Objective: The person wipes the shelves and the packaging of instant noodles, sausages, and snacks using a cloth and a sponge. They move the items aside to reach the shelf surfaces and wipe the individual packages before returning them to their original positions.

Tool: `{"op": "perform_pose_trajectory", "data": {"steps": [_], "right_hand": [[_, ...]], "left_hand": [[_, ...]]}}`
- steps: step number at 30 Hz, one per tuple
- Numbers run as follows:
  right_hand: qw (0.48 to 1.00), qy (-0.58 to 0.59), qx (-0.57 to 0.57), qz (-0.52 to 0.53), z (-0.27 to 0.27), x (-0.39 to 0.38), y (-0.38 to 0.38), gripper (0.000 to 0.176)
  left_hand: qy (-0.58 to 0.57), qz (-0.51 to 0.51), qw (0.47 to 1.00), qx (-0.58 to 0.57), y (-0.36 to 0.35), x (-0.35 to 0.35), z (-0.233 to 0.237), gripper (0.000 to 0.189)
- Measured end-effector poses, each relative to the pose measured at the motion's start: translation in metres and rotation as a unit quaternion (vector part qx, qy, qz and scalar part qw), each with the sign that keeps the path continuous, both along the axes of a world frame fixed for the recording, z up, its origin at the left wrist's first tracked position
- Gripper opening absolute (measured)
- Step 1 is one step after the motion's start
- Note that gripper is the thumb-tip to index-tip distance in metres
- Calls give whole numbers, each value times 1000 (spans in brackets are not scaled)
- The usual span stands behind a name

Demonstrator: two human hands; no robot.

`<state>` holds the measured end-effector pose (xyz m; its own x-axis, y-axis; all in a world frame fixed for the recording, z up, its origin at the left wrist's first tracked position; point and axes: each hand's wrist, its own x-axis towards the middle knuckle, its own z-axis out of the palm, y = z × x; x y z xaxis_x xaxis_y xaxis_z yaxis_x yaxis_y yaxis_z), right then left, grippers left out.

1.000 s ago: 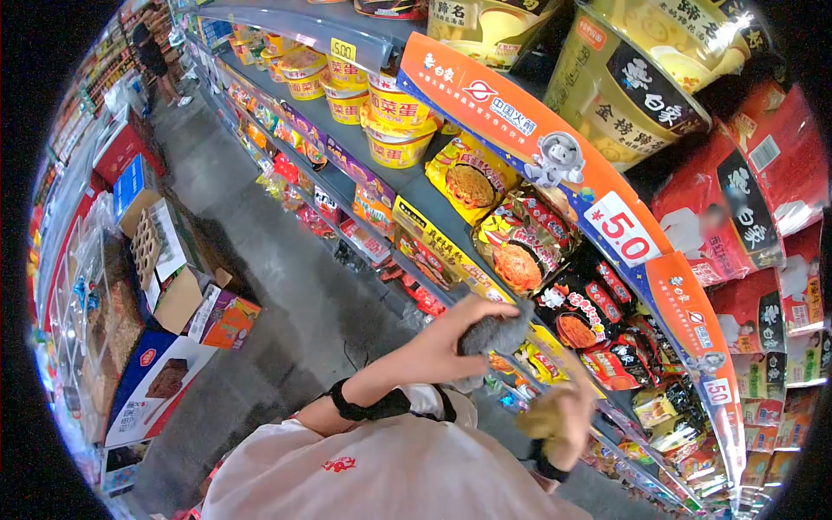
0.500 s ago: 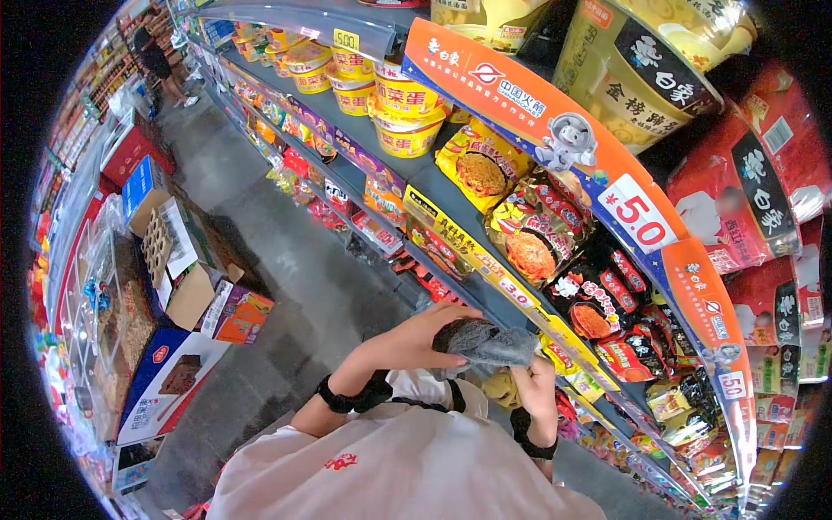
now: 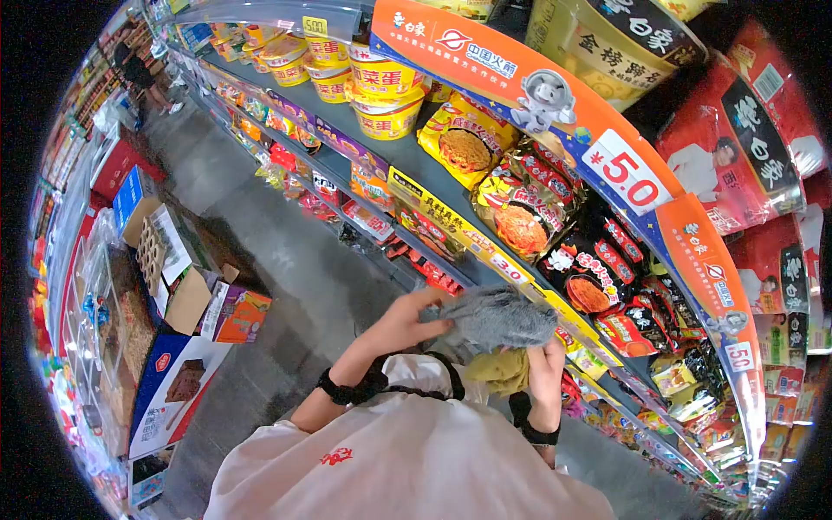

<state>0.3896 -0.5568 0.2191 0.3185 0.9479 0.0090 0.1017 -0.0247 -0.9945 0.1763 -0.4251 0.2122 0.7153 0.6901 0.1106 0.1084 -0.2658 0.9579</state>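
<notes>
Shelves (image 3: pixel 406 166) behind; left hand (image 3: pixel 414 317) and right hand (image 3: pixel 547 362) clench grey cloth (image 3: pixel 498 315).

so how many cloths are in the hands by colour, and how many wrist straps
grey cloth: 1
yellow cloth: 1
black wrist straps: 2
total: 4

Both arms are bent at the elbow and raised in front of the chest. The left hand (image 3: pixel 406 322) reaches to the right, fingers curled shut in a grip. The right hand (image 3: pixel 548 357) points upward, fingers closed, near the left.
</notes>
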Motion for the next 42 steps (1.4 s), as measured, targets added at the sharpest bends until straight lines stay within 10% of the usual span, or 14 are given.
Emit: {"op": "perform_pose_trajectory", "data": {"steps": [9,13,20,25,31,37,42], "right_hand": [[969,-200,-76,-128,-5,1,5,26],[993,-50,-67,-83,-6,4,3,38],[985,63,-23,156,7,-9,5,84],[958,186,16,218,-18,-25,-8,81],[977,191,-29,90,-26,-28,-2,33],[888,449,-79,-60,-40,-32,40,39],[857,500,-73,-105,-49,-33,91,45]], "left_hand": [[-50,125,933,-335,-3,-5,27,34],[-173,92,880,-432,3,-10,29,33],[-90,-55,918,-382,-10,-11,32,29],[-97,-218,934,-265,-27,12,37,28],[-4,-124,943,-307,-21,12,30,31],[60,138,985,82,11,-9,-5,31],[59,114,991,-26,22,-25,-23,28]]}}
